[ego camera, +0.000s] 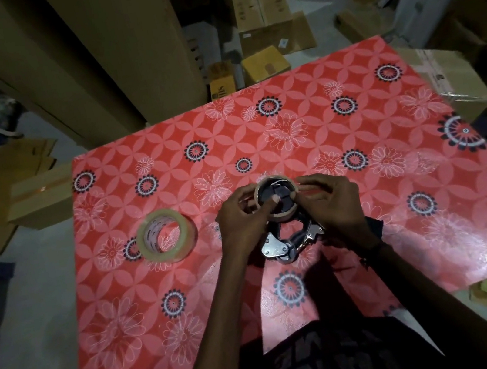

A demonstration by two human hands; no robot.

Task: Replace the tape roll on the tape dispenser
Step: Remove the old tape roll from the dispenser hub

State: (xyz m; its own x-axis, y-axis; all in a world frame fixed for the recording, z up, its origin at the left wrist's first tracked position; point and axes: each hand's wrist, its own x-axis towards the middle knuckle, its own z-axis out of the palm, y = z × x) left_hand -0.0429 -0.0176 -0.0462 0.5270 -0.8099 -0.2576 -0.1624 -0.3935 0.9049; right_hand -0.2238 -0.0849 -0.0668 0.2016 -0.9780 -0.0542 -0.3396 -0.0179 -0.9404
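Cardboard core [276, 199], the spent roll, sits on the dispenser [289, 237] hub between both hands, its axis pointing up toward the camera. Left hand [241, 219] curls round the core's left rim, thumb on the black hub. Right hand [334, 201] pinches the right rim, fingers bent. Both are equally near; the core looks set to lift straight off. New roll [165, 235] lies flat on the surface, left of the hands.

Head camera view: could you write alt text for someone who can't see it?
Both hands, left hand and right hand, grip a tape dispenser around its empty cardboard core, above a red floral table. A full clear tape roll lies to their left.
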